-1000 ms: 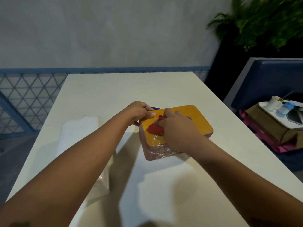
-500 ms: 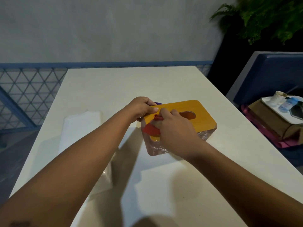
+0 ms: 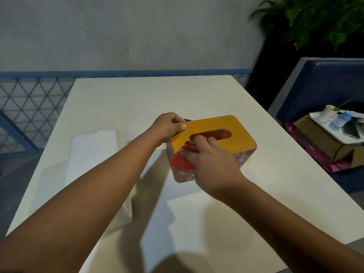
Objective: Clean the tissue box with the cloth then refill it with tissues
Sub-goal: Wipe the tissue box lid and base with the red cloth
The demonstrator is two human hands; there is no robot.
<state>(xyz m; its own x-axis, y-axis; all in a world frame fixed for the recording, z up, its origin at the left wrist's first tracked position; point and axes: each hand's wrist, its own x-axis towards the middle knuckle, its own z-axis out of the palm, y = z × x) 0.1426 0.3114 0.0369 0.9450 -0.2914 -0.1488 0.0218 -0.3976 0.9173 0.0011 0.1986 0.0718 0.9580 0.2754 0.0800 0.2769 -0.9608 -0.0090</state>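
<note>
Only one camera here, worn on the person's head, wide-angle, pointing forward and down along the table (image 3: 197,95) toward its far edge and the wall (image 3: 137,32) behind it. It's pretty close in: both forearms come in from the bottom corners, and the left hand (image 3: 167,127) and right hand (image 3: 210,156) land about mid-frame on the tissue box (image 3: 242,138) and cloth (image 3: 181,162). The table's far edge and both side edges are in the frame.
</note>
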